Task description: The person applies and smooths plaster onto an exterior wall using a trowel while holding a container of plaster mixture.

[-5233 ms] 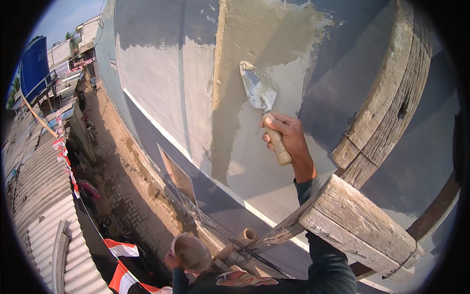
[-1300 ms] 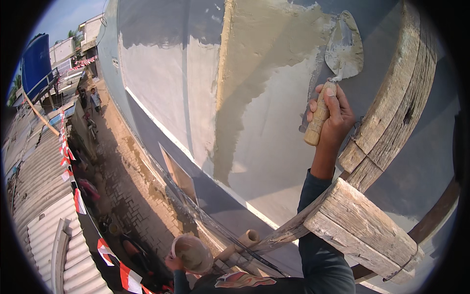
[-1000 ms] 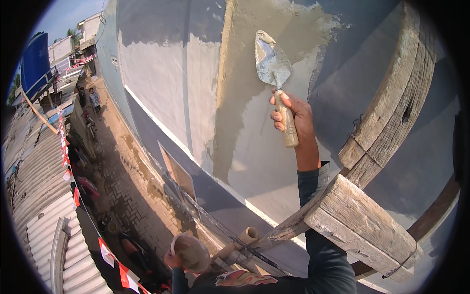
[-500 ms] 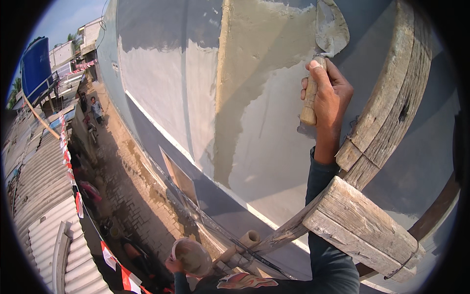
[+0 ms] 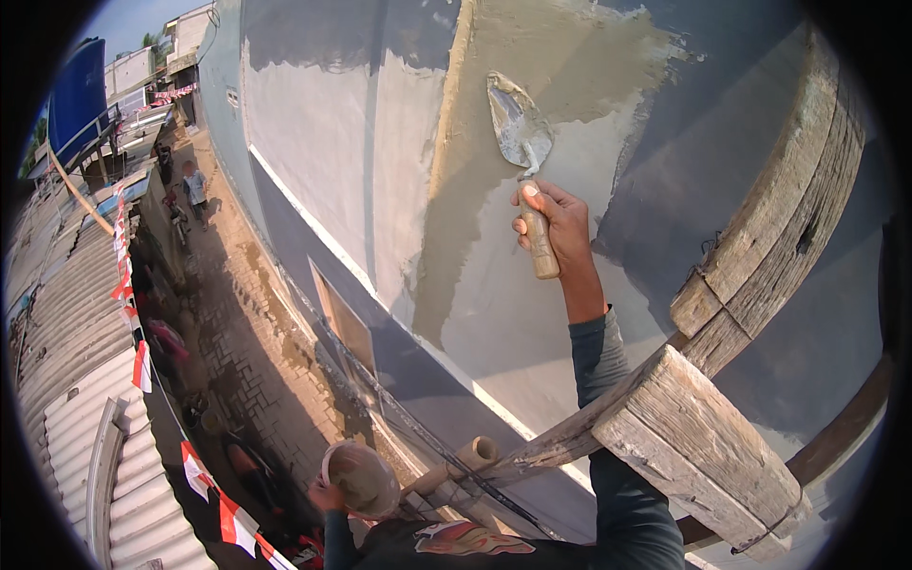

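Just above the right hand, trowel (image 5: 523,138): plaster-smeared blade pointing up and slightly left, in front of the wet patch; whether it touches the wall cannot be told.
Right hand (image 5: 562,226): wrapped around the wooden handle (image 5: 539,245), thumb lying along its upper part; the forearm, dark-sleeved, passes behind a timber block.
Wet plaster (image 5: 579,52): beige-grey, spread above the right hand, with a narrower tongue running down to its left.
Wall (image 5: 328,142): pale stretches left of the right hand and below it, darker grey at the top and to its right.
Left hand (image 5: 326,495): well below and left of the right one, fingers grasping the side of a tub.
Tub (image 5: 386,465): round and pale, just right of the left hand, its mouth turned upward, the inside coated with plaster.
Timber: the weathered block (image 5: 698,442) below and right of the right hand; a thick beam (image 5: 784,195) farther right, bound with wire.
Bamboo pole (image 5: 483,448): its open end between the two hands, nearer the left.
Alley (image 5: 242,323): paved, beyond the left hand, with a person (image 5: 196,188) standing far up it.
Roof (image 5: 128,465): corrugated, left of the left hand; red-and-white flags (image 5: 237,525) hang between.
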`<state>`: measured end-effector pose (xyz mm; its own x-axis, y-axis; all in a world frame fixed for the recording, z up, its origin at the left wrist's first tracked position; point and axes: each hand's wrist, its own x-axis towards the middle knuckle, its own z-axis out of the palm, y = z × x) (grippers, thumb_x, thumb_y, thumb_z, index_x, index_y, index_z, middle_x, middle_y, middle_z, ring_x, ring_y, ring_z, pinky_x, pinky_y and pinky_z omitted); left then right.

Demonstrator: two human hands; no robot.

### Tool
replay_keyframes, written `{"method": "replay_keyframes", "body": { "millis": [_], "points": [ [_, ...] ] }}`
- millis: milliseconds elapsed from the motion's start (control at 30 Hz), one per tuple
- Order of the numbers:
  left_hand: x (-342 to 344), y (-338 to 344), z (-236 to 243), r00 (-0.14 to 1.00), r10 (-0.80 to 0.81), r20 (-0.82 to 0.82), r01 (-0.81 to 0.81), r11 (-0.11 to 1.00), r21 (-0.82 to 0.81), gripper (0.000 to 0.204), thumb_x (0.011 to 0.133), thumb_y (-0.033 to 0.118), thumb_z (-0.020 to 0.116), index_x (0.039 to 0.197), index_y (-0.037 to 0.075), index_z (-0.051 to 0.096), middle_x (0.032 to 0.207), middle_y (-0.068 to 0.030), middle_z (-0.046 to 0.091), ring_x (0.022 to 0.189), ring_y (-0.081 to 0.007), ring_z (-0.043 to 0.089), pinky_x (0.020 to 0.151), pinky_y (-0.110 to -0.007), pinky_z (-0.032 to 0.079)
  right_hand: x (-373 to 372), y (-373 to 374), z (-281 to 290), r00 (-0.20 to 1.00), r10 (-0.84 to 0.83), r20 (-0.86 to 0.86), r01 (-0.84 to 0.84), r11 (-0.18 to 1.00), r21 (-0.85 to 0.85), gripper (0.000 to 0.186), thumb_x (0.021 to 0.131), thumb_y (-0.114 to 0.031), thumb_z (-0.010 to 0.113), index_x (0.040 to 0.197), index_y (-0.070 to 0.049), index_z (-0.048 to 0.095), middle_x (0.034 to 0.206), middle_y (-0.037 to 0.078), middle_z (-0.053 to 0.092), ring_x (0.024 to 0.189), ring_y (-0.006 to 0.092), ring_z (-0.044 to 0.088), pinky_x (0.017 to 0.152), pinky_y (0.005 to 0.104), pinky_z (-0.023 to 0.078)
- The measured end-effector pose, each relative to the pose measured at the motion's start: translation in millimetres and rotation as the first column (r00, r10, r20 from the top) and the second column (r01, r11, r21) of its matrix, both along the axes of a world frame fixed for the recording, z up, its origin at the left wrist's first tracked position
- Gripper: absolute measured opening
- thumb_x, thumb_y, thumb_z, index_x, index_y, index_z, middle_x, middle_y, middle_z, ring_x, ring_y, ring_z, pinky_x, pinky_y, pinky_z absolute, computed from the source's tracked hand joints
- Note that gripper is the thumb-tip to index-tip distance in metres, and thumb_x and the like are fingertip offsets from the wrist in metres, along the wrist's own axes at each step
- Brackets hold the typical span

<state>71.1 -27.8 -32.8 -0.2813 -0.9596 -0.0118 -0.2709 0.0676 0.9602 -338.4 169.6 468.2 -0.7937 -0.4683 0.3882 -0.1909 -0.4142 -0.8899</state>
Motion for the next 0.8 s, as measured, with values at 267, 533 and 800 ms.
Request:
{"method": "replay_keyframes", "body": {
  "millis": [267, 533, 800],
  "points": [
    [8, -2, -2, 0.993, 0.038, 0.112, -0.048, 0.995, 0.089, 0.023, 0.074, 0.002, 0.063, 0.095, -0.002, 0.073, 0.077, -0.0025, 0.069, 0.071, -0.0098, 0.059, 0.064, -0.032, 0.050, 19, -9, -78, 0.993, -0.080, 0.083, 0.046, 0.936, 0.350, 0.015, 0.089, -0.011, 0.064, 0.093, 0.004, 0.065, 0.078, 0.006, 0.061, 0.053, 0.0135, 0.058, 0.042, 0.0281, 0.047],
    [20, -13, -23, 0.984, 0.047, 0.170, -0.038, 0.998, -0.056, 0.025, 0.073, 0.000, 0.063, 0.095, -0.001, 0.073, 0.079, -0.0039, 0.071, 0.072, -0.0105, 0.061, 0.065, -0.032, 0.051, 37, -4, 50, 0.922, -0.258, -0.291, 0.328, 0.918, 0.225, 0.022, 0.087, -0.016, 0.066, 0.092, 0.005, 0.066, 0.076, 0.007, 0.061, 0.055, 0.0121, 0.056, 0.044, 0.0282, 0.045],
    [3, 2, 36, 0.992, -0.024, -0.126, 0.026, 0.999, 0.021, 0.037, 0.075, -0.004, 0.054, 0.107, -0.003, 0.071, 0.088, -0.0115, 0.073, 0.077, -0.0133, 0.065, 0.070, -0.031, 0.051, 62, 46, 67, 0.831, -0.417, -0.369, 0.383, 0.909, -0.165, 0.023, 0.089, -0.014, 0.065, 0.101, 0.006, 0.066, 0.084, 0.010, 0.064, 0.058, 0.0131, 0.058, 0.044, 0.0259, 0.047]
  ]
}}
